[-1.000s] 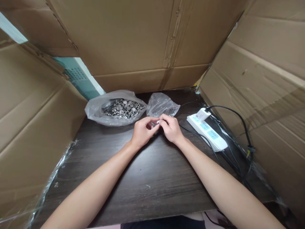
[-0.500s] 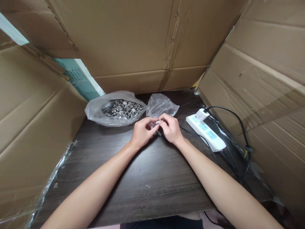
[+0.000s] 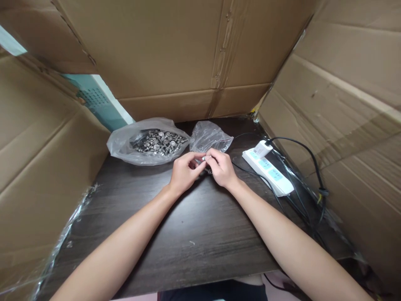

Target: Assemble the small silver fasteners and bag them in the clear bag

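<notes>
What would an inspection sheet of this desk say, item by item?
Surface: dark wood-grain table, with plastic film along its left edge.
Things in hand: small metal part pinched between both hands' fingertips; open bag of metal parts behind the left hand.
Clutter: crumpled clear bag just behind the hands; contents cannot be told.
Hands: left hand and right hand meet fingertip to fingertip.
Cables: white power strip at right with a white plug in it; black cables trail beside it.
Surroundings: cardboard walls on three sides; teal panel in the left gap.
</notes>
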The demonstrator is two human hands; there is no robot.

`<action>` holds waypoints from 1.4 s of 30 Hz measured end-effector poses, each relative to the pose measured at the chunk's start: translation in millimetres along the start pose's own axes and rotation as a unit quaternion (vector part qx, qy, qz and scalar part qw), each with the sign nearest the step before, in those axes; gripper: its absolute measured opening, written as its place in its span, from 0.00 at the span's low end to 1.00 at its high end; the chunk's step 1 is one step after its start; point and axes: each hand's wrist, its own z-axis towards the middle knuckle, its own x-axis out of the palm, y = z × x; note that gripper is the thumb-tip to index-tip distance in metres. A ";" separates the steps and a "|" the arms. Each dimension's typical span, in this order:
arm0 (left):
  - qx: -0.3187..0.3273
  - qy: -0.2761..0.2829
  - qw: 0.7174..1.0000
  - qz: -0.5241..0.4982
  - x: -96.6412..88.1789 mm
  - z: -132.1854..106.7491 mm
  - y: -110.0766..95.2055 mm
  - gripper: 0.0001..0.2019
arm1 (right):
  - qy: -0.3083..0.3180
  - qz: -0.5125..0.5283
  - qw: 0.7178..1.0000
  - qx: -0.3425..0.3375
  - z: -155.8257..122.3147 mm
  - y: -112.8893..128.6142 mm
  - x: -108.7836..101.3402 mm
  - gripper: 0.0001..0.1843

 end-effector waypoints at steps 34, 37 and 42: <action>-0.038 0.014 0.998 -0.044 1.5 1.0 1.2 0.12 | 0.002 0.042 0.999 0.018 1.1 -0.6 -2.5 0.15; -0.033 0.014 0.998 -0.042 1.6 1.1 1.4 0.12 | -0.005 0.028 0.999 0.018 1.0 -1.3 -2.3 0.16; -0.039 0.014 0.998 -0.039 1.5 1.1 2.5 0.12 | -0.006 0.017 1.000 0.020 1.2 -1.8 -2.5 0.12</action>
